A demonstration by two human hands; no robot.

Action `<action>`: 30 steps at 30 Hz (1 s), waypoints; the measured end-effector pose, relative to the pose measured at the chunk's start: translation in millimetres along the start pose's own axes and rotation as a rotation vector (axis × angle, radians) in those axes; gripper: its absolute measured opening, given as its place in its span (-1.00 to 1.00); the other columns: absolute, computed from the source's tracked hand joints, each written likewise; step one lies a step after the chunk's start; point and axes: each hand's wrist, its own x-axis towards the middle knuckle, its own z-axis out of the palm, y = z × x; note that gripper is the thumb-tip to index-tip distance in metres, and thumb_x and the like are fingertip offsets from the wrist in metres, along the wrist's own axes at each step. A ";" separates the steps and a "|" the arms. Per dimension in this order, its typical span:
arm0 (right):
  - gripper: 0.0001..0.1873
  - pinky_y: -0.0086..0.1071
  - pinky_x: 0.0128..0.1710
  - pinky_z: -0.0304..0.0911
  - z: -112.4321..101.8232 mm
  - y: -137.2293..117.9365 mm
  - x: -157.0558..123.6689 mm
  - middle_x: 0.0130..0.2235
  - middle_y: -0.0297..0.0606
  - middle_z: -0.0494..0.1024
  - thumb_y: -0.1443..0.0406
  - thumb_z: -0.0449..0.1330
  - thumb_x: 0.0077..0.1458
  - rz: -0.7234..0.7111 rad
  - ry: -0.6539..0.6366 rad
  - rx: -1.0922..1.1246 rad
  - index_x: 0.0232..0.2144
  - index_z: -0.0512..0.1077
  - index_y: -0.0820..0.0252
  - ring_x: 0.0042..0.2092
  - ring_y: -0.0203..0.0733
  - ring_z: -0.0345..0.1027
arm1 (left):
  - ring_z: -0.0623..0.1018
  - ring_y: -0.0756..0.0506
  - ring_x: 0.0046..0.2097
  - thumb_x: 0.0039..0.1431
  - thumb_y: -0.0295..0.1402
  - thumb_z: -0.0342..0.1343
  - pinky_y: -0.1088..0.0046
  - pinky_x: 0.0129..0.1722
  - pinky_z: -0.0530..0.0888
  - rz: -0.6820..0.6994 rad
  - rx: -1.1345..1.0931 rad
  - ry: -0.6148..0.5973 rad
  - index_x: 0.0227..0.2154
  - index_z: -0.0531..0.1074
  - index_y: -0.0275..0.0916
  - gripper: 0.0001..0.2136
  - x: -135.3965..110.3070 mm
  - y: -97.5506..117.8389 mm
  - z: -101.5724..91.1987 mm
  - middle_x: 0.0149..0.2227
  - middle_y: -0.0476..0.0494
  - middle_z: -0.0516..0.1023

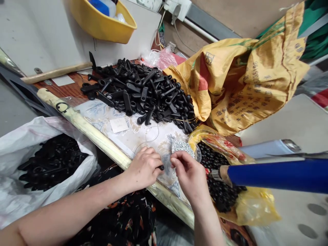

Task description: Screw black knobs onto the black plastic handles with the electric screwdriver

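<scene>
My left hand (146, 168) is closed around a black plastic part (161, 167), whose rounded end pokes out past the fingers. Most of that part is hidden in the palm. My right hand (191, 174) pinches thumb and forefinger together at the near rim of a round, clear dish of small silver metal pins (182, 147). Whatever sits between those fingertips is too small to make out. Beyond both hands lies a large heap of black plastic lever-like parts (143, 90) on the patterned table cover (138, 133).
At right, a yellow bag holds small round black pieces (220, 181), beside a blue cylindrical tool (276, 174). A white sack (15, 198) with black parts stands at left. An orange woven sack (235, 85), a yellow bin (107, 24) and a wooden-handled hammer (58, 72) lie farther back.
</scene>
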 end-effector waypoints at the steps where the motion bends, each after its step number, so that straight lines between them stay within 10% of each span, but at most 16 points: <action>1: -0.83 -0.39 -0.34 0.28 2.1 -1.4 -4.2 -0.45 -0.32 0.50 0.26 0.10 0.17 -0.034 -0.018 -0.038 -0.39 0.47 0.14 -0.40 -0.21 0.37 | 0.40 -0.13 -0.18 0.19 -0.39 0.27 0.21 -0.06 0.30 0.002 0.004 0.001 -0.44 0.54 -0.22 -0.89 0.0 0.0 -0.1 -0.38 -0.02 0.55; 6: -0.69 -0.32 -0.19 0.37 6.5 -5.7 -13.2 -0.28 -0.20 0.59 0.40 0.02 0.17 -0.176 -0.091 -0.178 -0.26 0.57 0.10 -0.21 -0.13 0.48 | 0.41 -0.14 -0.18 0.19 -0.44 0.23 0.19 -0.03 0.32 0.000 0.013 -0.006 -0.40 0.55 -0.25 -0.94 0.8 -0.5 -0.9 -0.38 -0.04 0.55; 17: -0.75 -0.43 -0.37 0.34 7.7 -19.4 -1.0 -0.47 -0.37 0.60 0.45 0.12 -0.05 0.007 -0.181 -0.207 -0.37 0.53 0.10 -0.44 -0.22 0.50 | 0.40 -0.15 -0.18 0.17 -0.51 0.17 0.18 -0.03 0.31 0.017 0.025 -0.012 -0.40 0.55 -0.23 -0.90 0.1 -1.6 1.1 -0.40 -0.06 0.52; 30: -0.75 -0.29 -0.32 0.45 19.7 -10.1 -34.0 -0.23 -0.15 0.62 0.34 0.06 0.23 -0.196 0.060 -0.383 -0.13 0.50 0.13 -0.35 -0.13 0.53 | 0.40 -0.13 -0.19 0.16 -0.52 0.16 0.23 -0.09 0.31 0.023 0.024 -0.014 -0.47 0.51 -0.25 -0.88 -0.2 0.1 -1.7 -0.39 -0.05 0.53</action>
